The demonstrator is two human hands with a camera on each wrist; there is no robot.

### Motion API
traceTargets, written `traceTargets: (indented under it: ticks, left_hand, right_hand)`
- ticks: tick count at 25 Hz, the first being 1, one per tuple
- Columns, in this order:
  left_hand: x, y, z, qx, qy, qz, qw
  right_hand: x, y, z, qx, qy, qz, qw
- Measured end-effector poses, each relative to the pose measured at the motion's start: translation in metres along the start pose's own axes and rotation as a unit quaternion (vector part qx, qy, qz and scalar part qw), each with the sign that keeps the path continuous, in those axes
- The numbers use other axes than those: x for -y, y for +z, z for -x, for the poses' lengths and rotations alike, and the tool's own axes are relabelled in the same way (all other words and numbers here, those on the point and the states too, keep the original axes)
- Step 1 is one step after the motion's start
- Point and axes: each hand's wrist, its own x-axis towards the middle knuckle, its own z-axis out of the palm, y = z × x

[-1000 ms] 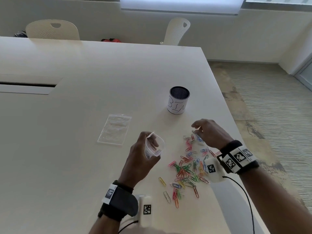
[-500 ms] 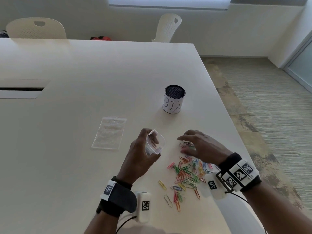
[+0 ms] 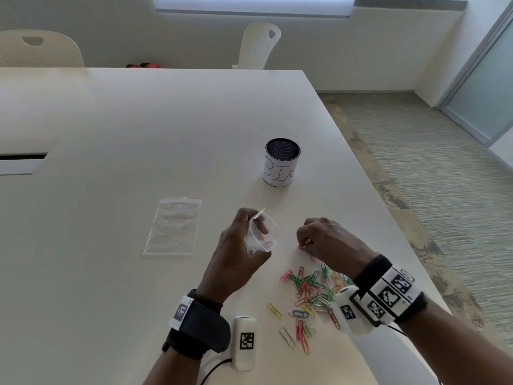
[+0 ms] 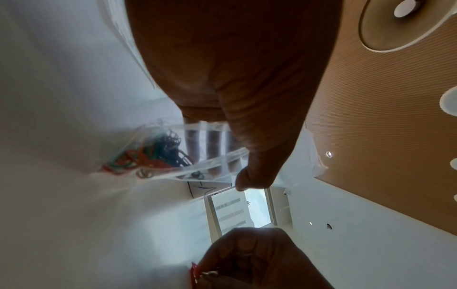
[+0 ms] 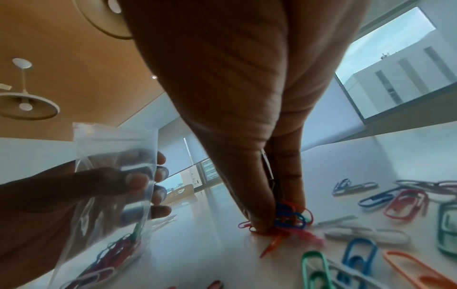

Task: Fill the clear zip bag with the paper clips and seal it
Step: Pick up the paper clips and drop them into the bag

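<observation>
My left hand (image 3: 241,245) holds a small clear zip bag (image 3: 263,232) upright just above the table, its mouth spread wide. Several coloured paper clips (image 5: 108,260) lie in the bag's bottom. My right hand (image 3: 308,240) is down on the table right of the bag, thumb and fingers pinching a bunch of paper clips (image 5: 289,217) against the surface. A loose pile of coloured paper clips (image 3: 311,298) spreads across the table under and behind my right wrist. In the left wrist view the bag (image 4: 173,154) hangs below my left thumb (image 4: 254,176).
A second clear zip bag (image 3: 173,226) lies flat on the white table (image 3: 138,120), left of my hands. A black mesh cup with a white paper label (image 3: 280,166) stands beyond them. The table's right edge (image 3: 394,234) runs close to the clip pile.
My right hand has drawn back toward the bag and dropped to the table, its fingers closing on a bunch of clips. The left hand and bag have hardly moved.
</observation>
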Motion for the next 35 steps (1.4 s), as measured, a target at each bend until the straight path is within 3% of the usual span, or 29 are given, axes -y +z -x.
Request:
traceTargets:
  ticks: [3, 6, 8, 10, 12, 13, 18, 23, 26, 28, 31, 35]
  left_hand:
    - [0.000, -0.001, 0.002, 0.007, 0.002, 0.013, 1.000]
    - [-0.001, -0.002, 0.003, 0.014, 0.009, 0.013, 1.000]
    - [0.002, -0.001, 0.002, 0.016, 0.011, 0.003, 1.000]
    - [0.003, -0.001, 0.003, 0.014, 0.009, -0.002, 1.000]
    - [0.001, -0.001, 0.002, 0.012, 0.009, -0.002, 1.000]
    - [0.001, 0.000, 0.002, 0.011, 0.008, 0.000, 1.000]
    - [-0.002, 0.001, 0.003, 0.002, -0.012, 0.004, 1.000]
    - [-0.002, 0.001, 0.005, -0.004, 0.003, 0.002, 1.000]
    - [-0.002, 0.001, 0.005, -0.004, 0.011, 0.003, 1.000]
    - [-0.003, 0.001, 0.006, -0.006, 0.016, 0.002, 1.000]
    - [-0.003, 0.002, 0.006, -0.011, 0.014, 0.001, 1.000]
    - [0.000, 0.001, 0.006, -0.016, 0.005, -0.001, 1.000]
  right_hand:
    - [-0.005, -0.005, 0.001, -0.015, 0.020, -0.033, 0.999]
    - [-0.006, -0.020, 0.010, -0.081, 0.045, -0.129, 0.987]
    - [0.004, -0.036, 0.018, -0.155, 0.065, -0.240, 0.956]
    - [0.027, -0.053, 0.027, -0.209, 0.064, -0.372, 0.902]
    - [0.055, -0.061, 0.029, -0.226, 0.048, -0.456, 0.860]
    - [0.068, -0.061, 0.028, -0.228, 0.041, -0.463, 0.856]
    - [0.096, -0.040, 0.014, -0.226, 0.003, -0.343, 0.912]
    - [0.084, -0.049, 0.020, -0.258, 0.002, -0.323, 0.910]
    - [0.042, -0.058, 0.028, -0.286, 0.061, -0.304, 0.907]
    - [0.005, -0.056, 0.037, -0.279, 0.112, -0.213, 0.930]
    - [-0.044, -0.043, 0.056, -0.217, 0.219, -0.113, 0.945]
    - [-0.069, -0.017, 0.070, -0.096, 0.346, -0.054, 0.932]
